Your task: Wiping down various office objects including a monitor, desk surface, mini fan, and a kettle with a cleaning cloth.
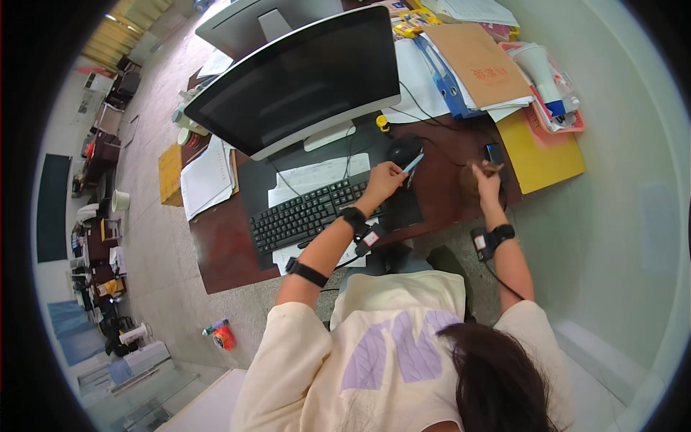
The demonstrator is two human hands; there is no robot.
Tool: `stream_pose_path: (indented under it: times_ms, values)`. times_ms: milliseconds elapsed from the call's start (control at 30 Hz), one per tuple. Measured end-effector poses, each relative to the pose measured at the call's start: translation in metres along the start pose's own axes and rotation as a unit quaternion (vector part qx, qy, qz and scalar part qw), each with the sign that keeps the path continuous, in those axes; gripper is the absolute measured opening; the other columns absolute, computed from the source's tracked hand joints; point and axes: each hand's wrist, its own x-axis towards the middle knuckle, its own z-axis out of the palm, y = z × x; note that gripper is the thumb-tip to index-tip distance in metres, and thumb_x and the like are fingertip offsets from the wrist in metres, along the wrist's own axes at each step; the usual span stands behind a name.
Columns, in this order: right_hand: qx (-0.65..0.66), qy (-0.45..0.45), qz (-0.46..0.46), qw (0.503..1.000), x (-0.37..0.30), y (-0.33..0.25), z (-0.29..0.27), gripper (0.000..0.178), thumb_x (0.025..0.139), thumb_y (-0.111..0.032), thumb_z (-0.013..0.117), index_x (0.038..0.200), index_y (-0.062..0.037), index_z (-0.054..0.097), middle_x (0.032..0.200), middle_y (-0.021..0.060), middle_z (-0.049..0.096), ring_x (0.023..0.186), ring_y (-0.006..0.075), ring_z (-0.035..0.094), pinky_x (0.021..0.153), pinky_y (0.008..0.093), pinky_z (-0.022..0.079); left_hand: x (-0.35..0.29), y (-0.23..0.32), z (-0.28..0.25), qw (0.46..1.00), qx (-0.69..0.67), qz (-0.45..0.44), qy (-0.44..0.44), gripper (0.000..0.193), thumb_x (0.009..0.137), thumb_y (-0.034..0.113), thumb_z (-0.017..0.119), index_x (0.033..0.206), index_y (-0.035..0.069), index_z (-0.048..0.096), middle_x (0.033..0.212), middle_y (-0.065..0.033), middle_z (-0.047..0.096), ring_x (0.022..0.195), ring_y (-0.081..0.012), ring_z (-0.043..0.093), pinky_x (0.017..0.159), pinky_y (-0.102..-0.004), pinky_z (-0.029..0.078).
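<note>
My left hand (385,180) is over the right end of the black keyboard (302,216), its fingers closed on a light blue pen (414,163). The pen points away toward the black mouse (404,147), just beyond my fingertips. A second thin pen-like object lies beside it on the dark desk mat. At the right side of the desk, my right hand (487,183) is closed around a small brownish thing, too unclear to name. Just past that hand is a small black object (493,153) with a blue patch.
A monitor (302,79) stands behind the keyboard. Papers (205,176) lie at the left. At the far right are a brown folder (479,65), a blue binder (450,86), a pink basket (576,122) and a yellow sheet or folder (540,155). A small yellow object (383,123) sits near the mouse.
</note>
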Motion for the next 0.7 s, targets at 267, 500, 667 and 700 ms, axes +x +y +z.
stream_pose_path:
  times_ms: [267, 500, 667, 700]
  values:
    - [-0.158, -0.016, -0.030, 0.987, -0.048, 0.037, -0.014, 0.035, 0.075, -0.013, 0.066, 0.107, -0.0019, 0.056, 0.106, 0.0128, 0.059, 0.100, 0.0248, 0.056, 0.085, 0.0340, 0.043, 0.020, -0.011, 0.056, 0.947, 0.271, 0.114, 0.128, 0.028, 0.077, 0.028, 0.062, 0.077, 0.002, 0.053, 0.071, -0.0194, 0.060, 0.068, -0.0387, 0.059, 0.060, -0.0453, 0.047]
    - [-0.211, 0.002, -0.065, 0.975, -0.047, 0.031, 0.004, 0.028, 0.073, -0.009, 0.065, 0.100, -0.0066, 0.058, 0.098, 0.0135, 0.060, 0.093, 0.0286, 0.058, 0.080, 0.0364, 0.045, -0.001, -0.013, 0.012, 0.948, 0.291, 0.073, 0.103, 0.039, 0.079, 0.042, 0.058, 0.075, 0.004, 0.054, 0.065, -0.0166, 0.060, 0.066, -0.0364, 0.059, 0.058, -0.0451, 0.047]
    - [-0.340, -0.051, -0.207, 0.916, -0.066, 0.022, 0.032, 0.032, 0.072, -0.019, 0.068, 0.100, -0.0093, 0.057, 0.096, 0.0092, 0.054, 0.091, 0.0296, 0.054, 0.076, 0.0395, 0.046, -0.062, -0.054, -0.082, 0.962, 0.260, 0.077, 0.001, 0.036, 0.079, 0.040, 0.059, 0.071, 0.004, 0.060, 0.064, -0.0152, 0.060, 0.064, -0.0335, 0.059, 0.057, -0.0424, 0.046]
    - [-0.362, -0.077, -0.239, 0.898, -0.070, 0.017, 0.041, 0.034, 0.072, -0.025, 0.069, 0.100, -0.0100, 0.056, 0.095, 0.0082, 0.051, 0.090, 0.0293, 0.052, 0.075, 0.0401, 0.046, -0.080, -0.064, -0.095, 0.961, 0.270, 0.037, -0.036, 0.035, 0.077, 0.039, 0.060, 0.073, 0.005, 0.061, 0.064, -0.0146, 0.060, 0.064, -0.0335, 0.060, 0.058, -0.0422, 0.046]
